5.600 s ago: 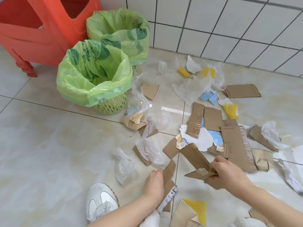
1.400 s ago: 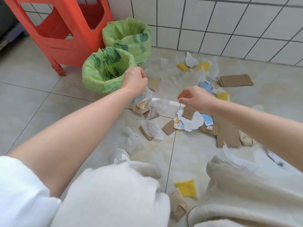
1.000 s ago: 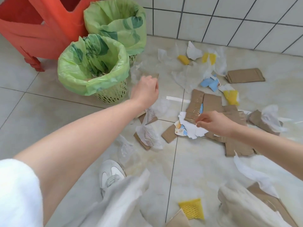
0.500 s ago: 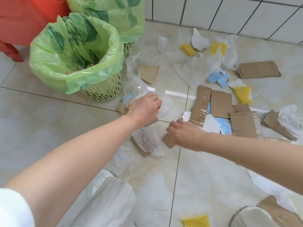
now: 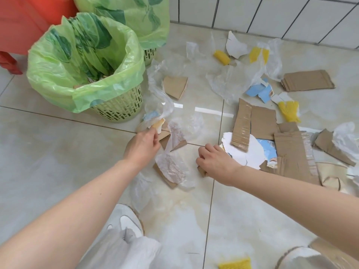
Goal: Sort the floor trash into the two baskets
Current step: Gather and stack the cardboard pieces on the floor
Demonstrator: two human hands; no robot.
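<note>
Early stage. Near basket (image 5: pixel 118 107), 10 o'clock: some cardboard inside. Far basket (image 5: pixel 149 53), 11 o'clock: contents hidden. Left hand (image 5: pixel 142 147) pinching a cardboard scrap (image 5: pixel 165 135) at centre; right hand (image 5: pixel 215 162) curled on a cardboard piece (image 5: pixel 202 171) beside it. Remaining, 12 to 3 o'clock: cardboard strips (image 5: pixel 262 123), plastic film (image 5: pixel 231 82), yellow foam netting (image 5: pixel 289 110).

Both hands (image 5: pixel 142 147) (image 5: pixel 215 162) grip cardboard scraps (image 5: pixel 201 170) beside baskets (image 5: pixel 120 107)
</note>
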